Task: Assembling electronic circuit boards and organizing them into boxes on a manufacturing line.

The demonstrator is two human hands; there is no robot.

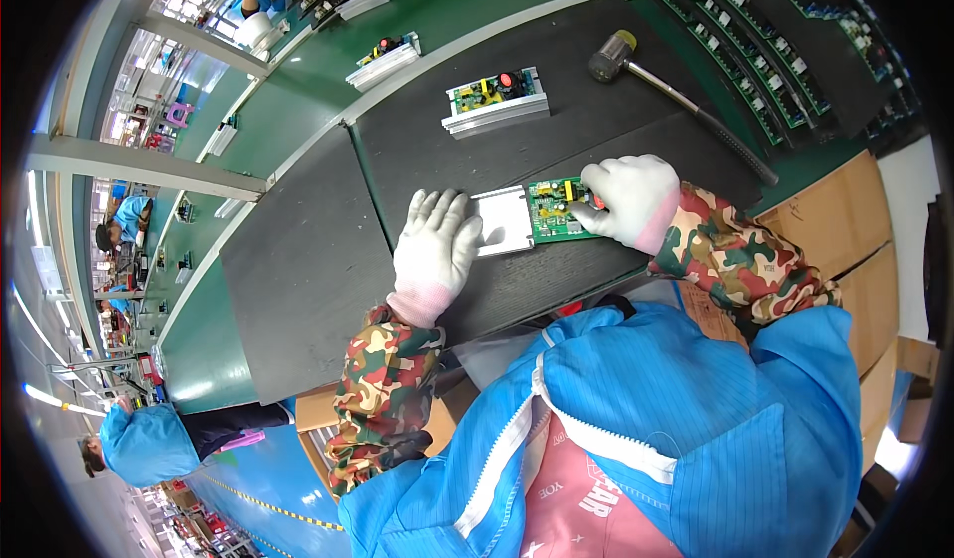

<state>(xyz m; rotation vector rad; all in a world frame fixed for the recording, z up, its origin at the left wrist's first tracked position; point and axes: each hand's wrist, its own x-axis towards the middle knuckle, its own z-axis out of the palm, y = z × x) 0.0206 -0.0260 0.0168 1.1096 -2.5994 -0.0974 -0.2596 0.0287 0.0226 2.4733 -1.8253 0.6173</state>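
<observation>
A silver metal housing point(503, 222), a flat tray with raised side rails, lies on the black mat in front of me. A green circuit board point(553, 210) with yellow and red parts meets its right end, partly overlapping it or set into it; I cannot tell how far. My right hand point(633, 200), in a white glove, grips the board's right end between thumb and fingers, covering that part. My left hand point(434, 250), also gloved, rests with fingers outstretched against the housing's left end.
A finished-looking board in a housing point(496, 101) stands farther back, with another housed board point(385, 59) beyond it. A mallet point(636, 66) lies at the back right. Racks of circuit boards point(735, 46) stand beyond. Cardboard boxes point(835, 210) are at the right. A person point(149, 444) stands far left.
</observation>
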